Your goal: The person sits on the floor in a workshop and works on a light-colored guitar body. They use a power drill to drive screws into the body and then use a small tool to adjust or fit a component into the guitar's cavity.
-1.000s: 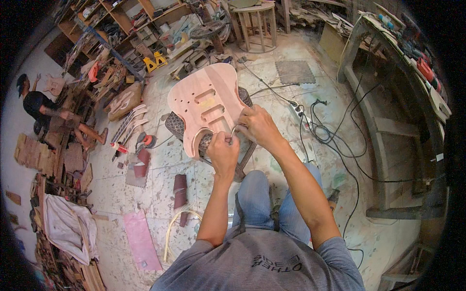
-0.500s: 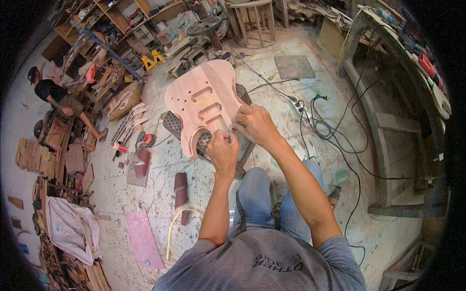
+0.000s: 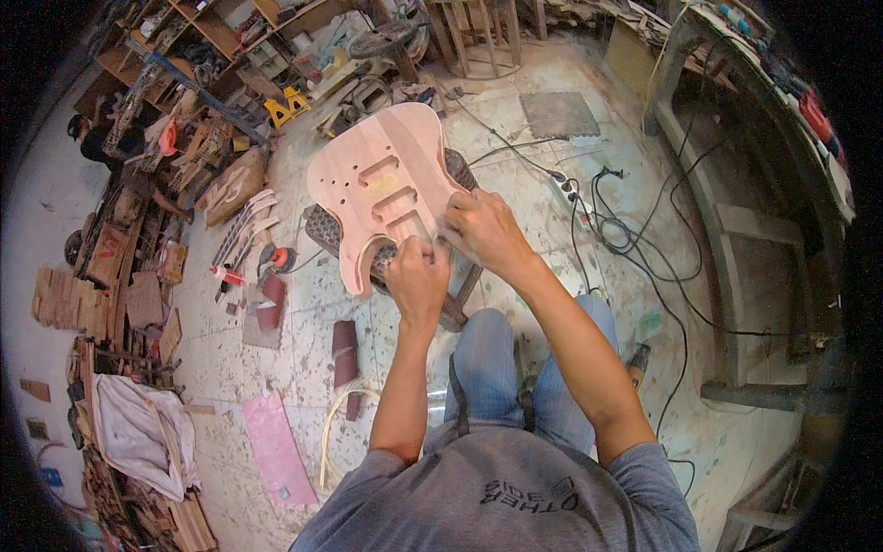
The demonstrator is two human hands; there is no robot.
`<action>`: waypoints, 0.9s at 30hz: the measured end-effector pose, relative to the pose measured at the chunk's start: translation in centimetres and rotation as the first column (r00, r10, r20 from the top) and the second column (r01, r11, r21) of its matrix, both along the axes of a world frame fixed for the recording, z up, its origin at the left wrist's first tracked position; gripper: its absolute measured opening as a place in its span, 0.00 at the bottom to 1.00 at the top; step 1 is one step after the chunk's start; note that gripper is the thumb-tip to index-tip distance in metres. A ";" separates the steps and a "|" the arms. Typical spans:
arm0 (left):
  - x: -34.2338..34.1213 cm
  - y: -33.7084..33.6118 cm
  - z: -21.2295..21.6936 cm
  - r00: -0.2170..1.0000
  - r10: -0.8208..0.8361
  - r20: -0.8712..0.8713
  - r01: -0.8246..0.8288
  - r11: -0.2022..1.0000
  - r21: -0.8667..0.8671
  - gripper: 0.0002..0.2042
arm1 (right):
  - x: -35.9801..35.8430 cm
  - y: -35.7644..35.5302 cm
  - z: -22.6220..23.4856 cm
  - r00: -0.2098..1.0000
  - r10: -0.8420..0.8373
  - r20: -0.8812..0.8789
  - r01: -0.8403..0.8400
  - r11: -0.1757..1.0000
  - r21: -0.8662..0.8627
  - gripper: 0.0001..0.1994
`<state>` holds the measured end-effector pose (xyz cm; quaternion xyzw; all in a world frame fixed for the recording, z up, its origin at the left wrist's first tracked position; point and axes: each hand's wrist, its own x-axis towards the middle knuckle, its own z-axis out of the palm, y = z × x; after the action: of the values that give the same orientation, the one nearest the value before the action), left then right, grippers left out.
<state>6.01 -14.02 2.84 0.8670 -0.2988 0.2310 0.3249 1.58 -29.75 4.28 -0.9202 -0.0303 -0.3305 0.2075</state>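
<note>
An unpainted wooden electric guitar body (image 3: 368, 147), with routed cavities and small drilled holes, lies on a dark patterned stool seat (image 3: 322, 228) in front of me. My left hand (image 3: 418, 276) is closed at its near edge, beside the cutaway. Close by on the right, my right hand (image 3: 487, 230) has its fingers curled against the neck end of the body and is slightly blurred. Both hands' fingertips nearly meet there. Anything pinched between them is too small or hidden to make out.
On the floor at left lie guitar necks (image 3: 246, 225), a sander (image 3: 278, 258), a brown abrasive roll (image 3: 344, 351) and a pink sheet (image 3: 276, 449). Black cables (image 3: 635, 248) and a power strip (image 3: 572, 198) are at right. A person (image 3: 106, 143) is beside the left shelves.
The view has shifted a little, and the guitar body appears slightly higher and further left. My hands stay at its near edge. The person at left has moved further back behind the clutter.
</note>
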 end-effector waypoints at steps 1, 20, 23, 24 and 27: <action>0.0 0.0 0.0 1.000 0.008 0.001 -0.008 1.000 0.019 0.09 | 0.0 0.1 -0.1 1.000 -0.006 -0.004 0.006 1.000 -0.002 0.07; -0.2 -0.8 0.7 0.996 0.021 -0.088 -0.031 0.993 -0.113 0.11 | -0.5 -0.5 -0.2 0.998 0.069 0.011 -0.069 0.997 0.020 0.09; -0.4 -0.8 0.8 0.994 0.022 -0.110 -0.037 0.990 -0.139 0.11 | -0.7 -0.5 -0.3 0.997 0.083 0.007 -0.083 0.994 0.070 0.11; -0.4 -0.8 0.9 0.994 0.023 -0.108 -0.038 0.990 -0.139 0.11 | -0.8 -0.5 -0.4 0.995 0.088 0.036 -0.090 0.993 0.080 0.11; -0.3 -0.7 1.1 0.993 0.032 -0.111 -0.042 0.995 -0.095 0.11 | -0.6 -0.4 -0.6 0.995 0.102 0.004 -0.102 0.985 0.136 0.07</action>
<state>5.66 -14.67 3.96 0.8670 -0.2528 0.2033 0.3783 1.01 -30.19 3.70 -0.9016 -0.0544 -0.3195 0.2865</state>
